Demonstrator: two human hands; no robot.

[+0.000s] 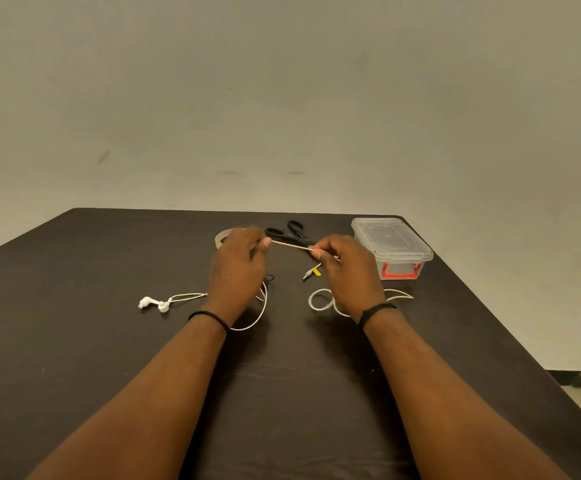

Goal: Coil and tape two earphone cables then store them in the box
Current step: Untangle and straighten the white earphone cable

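Note:
A short stretch of white earphone cable (291,245) runs taut between my two hands above the dark table (109,341). My left hand (239,268) pinches its left end and my right hand (346,271) pinches its right end. The cable's plug with a yellow tag (311,273) hangs below my right hand. White earbuds (154,303) lie to the left, with cable looping under my left wrist. A second white cable (320,301) lies coiled by my right wrist. A clear plastic box (391,247) with a red latch stands shut at the back right.
Black scissors (287,232) lie behind my hands. A clear tape roll (221,237) sits behind my left hand, partly hidden. The table's right edge drops off beside the box, and a plain wall rises behind the table.

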